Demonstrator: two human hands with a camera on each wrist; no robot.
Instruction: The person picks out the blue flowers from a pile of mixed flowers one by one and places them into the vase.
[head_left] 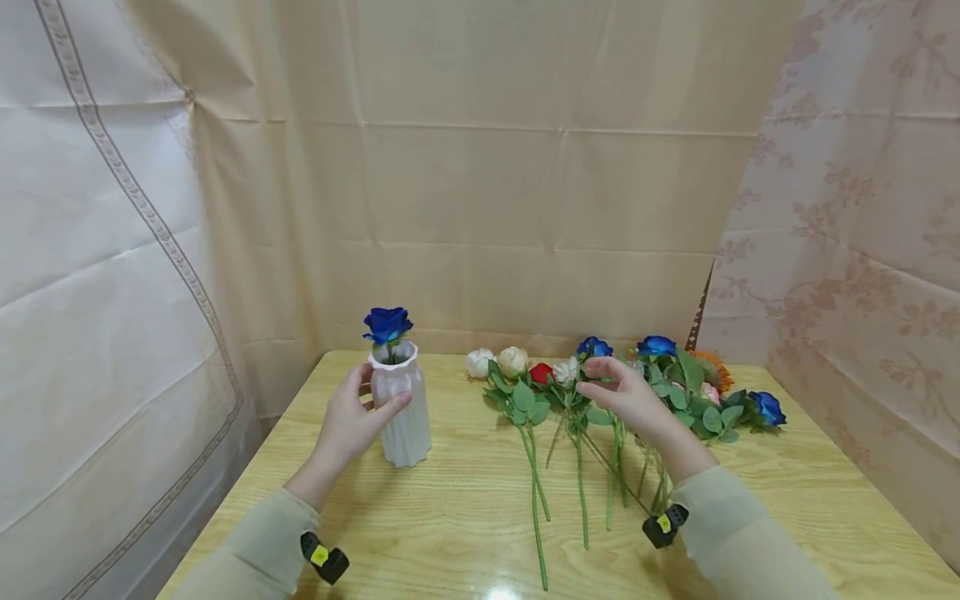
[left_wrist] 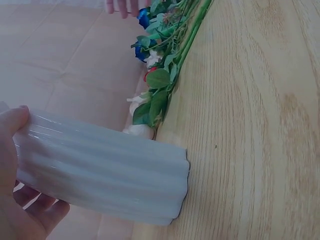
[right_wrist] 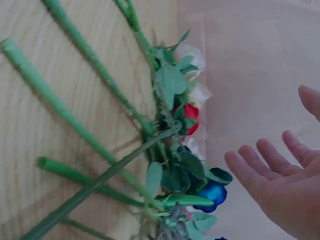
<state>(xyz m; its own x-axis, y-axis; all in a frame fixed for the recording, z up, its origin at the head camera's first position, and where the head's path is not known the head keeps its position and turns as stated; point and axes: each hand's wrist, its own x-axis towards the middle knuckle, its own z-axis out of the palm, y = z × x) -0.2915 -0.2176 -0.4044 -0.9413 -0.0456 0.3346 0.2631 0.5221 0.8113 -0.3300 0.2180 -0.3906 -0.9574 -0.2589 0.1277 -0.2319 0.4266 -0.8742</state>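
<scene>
A white fluted vase (head_left: 407, 421) stands upright at the left of the table, with one blue rose (head_left: 387, 324) in its mouth. My left hand (head_left: 352, 423) holds the vase near its upper part, thumb in front and fingers around the far side. In the left wrist view the thumb and fingers lie on opposite sides of the vase (left_wrist: 110, 167). My right hand (head_left: 630, 400) is over the lying flowers with fingers extended and nothing in it. Near it are a white flower (head_left: 566, 371), a red rose (head_left: 541, 373) and a blue rose (head_left: 595, 347).
Cream-coloured flowers (head_left: 513, 361) lie left of the red rose, their green stems (head_left: 536, 500) pointing to the front. A further blue rose (head_left: 767, 408), an orange flower (head_left: 712, 371) and leaves are heaped at the right of the wooden table (head_left: 450, 525). Curtains hang behind.
</scene>
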